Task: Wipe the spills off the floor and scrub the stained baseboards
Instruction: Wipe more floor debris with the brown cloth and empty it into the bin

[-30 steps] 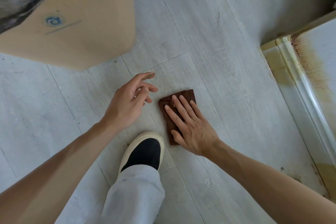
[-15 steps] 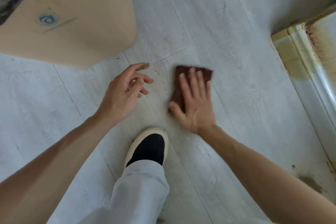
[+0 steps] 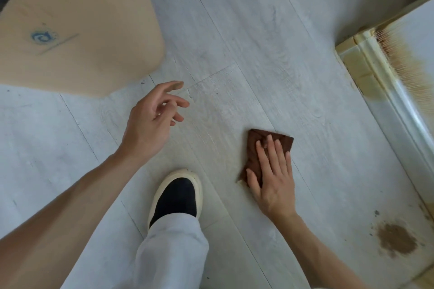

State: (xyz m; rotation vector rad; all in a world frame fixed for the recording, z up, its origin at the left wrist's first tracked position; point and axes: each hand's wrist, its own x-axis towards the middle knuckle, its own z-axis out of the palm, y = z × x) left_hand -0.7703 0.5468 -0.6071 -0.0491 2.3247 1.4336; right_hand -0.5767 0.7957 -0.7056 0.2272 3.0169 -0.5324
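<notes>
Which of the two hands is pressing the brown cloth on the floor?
The right hand: it lies flat with straight fingers on the brown cloth. The left hand hangs above the floor, fingers loosely curled, holding nothing.

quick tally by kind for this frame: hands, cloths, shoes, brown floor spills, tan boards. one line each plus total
Hands: 2, left hand and right hand
Cloths: 1, brown cloth
Shoes: 1, shoe
Brown floor spills: 1, spill
Tan boards: 1, board
Total: 6
</notes>
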